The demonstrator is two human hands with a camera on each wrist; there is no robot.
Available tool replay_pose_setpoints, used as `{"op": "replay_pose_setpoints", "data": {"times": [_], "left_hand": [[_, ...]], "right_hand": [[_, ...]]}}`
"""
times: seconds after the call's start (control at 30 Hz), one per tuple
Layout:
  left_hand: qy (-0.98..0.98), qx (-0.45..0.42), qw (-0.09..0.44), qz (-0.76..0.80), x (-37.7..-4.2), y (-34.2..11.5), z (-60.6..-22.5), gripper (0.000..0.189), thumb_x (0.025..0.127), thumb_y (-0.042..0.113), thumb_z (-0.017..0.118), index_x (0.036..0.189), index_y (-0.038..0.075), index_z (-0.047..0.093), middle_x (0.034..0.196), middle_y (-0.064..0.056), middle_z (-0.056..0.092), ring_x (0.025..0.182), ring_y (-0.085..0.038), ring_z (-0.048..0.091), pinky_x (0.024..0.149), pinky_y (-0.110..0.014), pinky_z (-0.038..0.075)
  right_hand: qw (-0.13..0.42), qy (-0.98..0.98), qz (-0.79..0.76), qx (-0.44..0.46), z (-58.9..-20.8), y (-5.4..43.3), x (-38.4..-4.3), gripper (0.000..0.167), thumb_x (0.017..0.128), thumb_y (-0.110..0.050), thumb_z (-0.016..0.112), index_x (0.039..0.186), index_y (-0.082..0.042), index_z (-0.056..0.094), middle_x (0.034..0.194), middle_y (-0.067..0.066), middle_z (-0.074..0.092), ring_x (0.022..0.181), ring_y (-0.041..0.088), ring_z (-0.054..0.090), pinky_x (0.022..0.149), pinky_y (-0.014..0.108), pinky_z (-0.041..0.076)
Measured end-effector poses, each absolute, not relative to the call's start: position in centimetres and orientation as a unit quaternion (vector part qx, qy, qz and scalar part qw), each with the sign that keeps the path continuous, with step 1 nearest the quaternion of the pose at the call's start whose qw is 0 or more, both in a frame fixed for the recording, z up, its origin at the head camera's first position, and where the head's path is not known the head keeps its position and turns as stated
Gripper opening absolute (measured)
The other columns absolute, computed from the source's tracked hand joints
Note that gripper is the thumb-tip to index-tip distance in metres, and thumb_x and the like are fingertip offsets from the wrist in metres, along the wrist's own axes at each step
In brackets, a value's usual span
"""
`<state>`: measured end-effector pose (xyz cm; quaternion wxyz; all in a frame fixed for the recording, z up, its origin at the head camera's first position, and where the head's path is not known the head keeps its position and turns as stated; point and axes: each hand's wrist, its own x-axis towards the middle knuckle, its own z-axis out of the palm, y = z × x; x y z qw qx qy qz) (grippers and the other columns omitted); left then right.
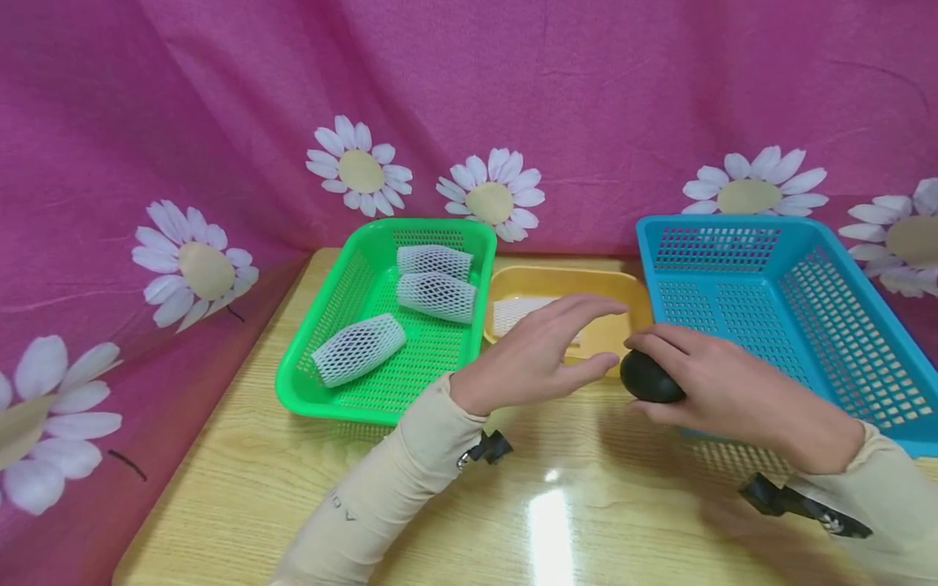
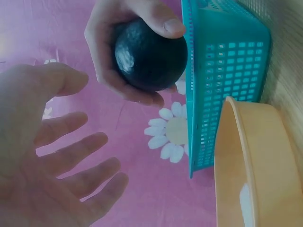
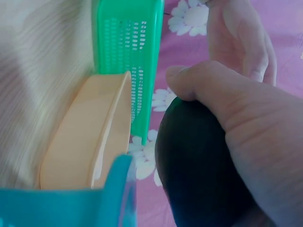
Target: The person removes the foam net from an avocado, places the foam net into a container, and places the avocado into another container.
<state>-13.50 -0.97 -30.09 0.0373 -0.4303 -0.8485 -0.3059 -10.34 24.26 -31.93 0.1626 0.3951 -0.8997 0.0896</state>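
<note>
My right hand (image 1: 725, 387) grips a dark avocado (image 1: 650, 379) above the table, between the yellow tray (image 1: 564, 275) and the blue basket (image 1: 733, 224). In the left wrist view the thumb and fingers wrap round the avocado (image 2: 150, 56). Facing it across a small gap, my left hand (image 1: 538, 354) is empty, with thumb and fingers spread apart. It hovers over the front of the yellow tray and partly hides a flat white foam net sleeve (image 1: 513, 313) lying in there.
A green basket (image 1: 381, 419) stands on the left with several bulging white foam net sleeves (image 1: 359, 350) in it, dark showing through their mesh. The yellow tray sits between the two baskets. A pink flowered cloth (image 1: 586, 106) hangs behind the wooden table (image 1: 469, 505).
</note>
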Motion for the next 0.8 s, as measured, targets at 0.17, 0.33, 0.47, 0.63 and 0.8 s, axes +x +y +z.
{"op": "replay_pose_setpoints", "data": {"times": [0.17, 0.33, 0.47, 0.63, 0.8], "left_hand": [[-0.844, -0.433, 0.036, -0.315, -13.7, -0.2, -30.2, 0.056, 0.098, 0.032, 0.069, 0.148, 0.012, 0.053, 0.146, -0.003, 0.06, 0.135, -0.014, 0.057, 0.115, -0.025, 0.047], [-0.845, -0.426, 0.026, -0.321, -13.9, 0.5, -30.6, 0.062, 0.098, 0.039, 0.069, 0.151, 0.014, 0.048, 0.147, -0.001, 0.059, 0.137, -0.012, 0.056, 0.116, -0.022, 0.044], [-0.849, -0.419, 0.025, -0.322, -14.1, 1.1, -31.0, 0.064, 0.098, 0.041, 0.069, 0.152, 0.015, 0.048, 0.147, 0.0, 0.059, 0.137, -0.011, 0.056, 0.117, -0.022, 0.043], [-0.853, -0.41, 0.01, -0.323, -14.3, 1.8, -31.2, 0.064, 0.098, 0.043, 0.068, 0.153, 0.017, 0.047, 0.149, 0.0, 0.058, 0.136, -0.012, 0.056, 0.116, -0.024, 0.045], [-0.85, -0.406, -0.008, -0.335, -14.6, 2.6, -31.5, 0.066, 0.098, 0.044, 0.067, 0.154, 0.018, 0.045, 0.151, 0.0, 0.056, 0.136, -0.012, 0.055, 0.116, -0.027, 0.046]], "right_hand": [[0.181, -0.897, 0.086, 0.395, -31.9, 25.3, -10.6, 0.071, 0.093, -0.071, 0.055, 0.122, -0.007, 0.065, 0.106, 0.003, 0.068, 0.082, 0.015, 0.066, 0.062, 0.037, 0.059], [0.172, -0.904, 0.082, 0.383, -31.6, 26.3, -10.8, 0.068, 0.086, -0.066, 0.072, 0.121, -0.008, 0.066, 0.106, 0.003, 0.069, 0.082, 0.015, 0.067, 0.061, 0.036, 0.06], [0.173, -0.906, 0.08, 0.378, -31.5, 27.2, -10.9, 0.067, 0.082, -0.063, 0.079, 0.12, -0.01, 0.067, 0.104, 0.001, 0.069, 0.08, 0.011, 0.064, 0.058, 0.032, 0.059], [0.178, -0.908, 0.075, 0.371, -31.4, 28.3, -10.9, 0.069, 0.072, -0.049, 0.092, 0.12, -0.008, 0.066, 0.103, 0.002, 0.069, 0.078, 0.01, 0.064, 0.056, 0.029, 0.058], [0.164, -0.926, 0.06, 0.334, -31.4, 29.4, -10.9, 0.075, 0.059, -0.036, 0.099, 0.121, -0.01, 0.065, 0.099, 0.002, 0.068, 0.076, 0.01, 0.061, 0.054, 0.028, 0.054]]}}
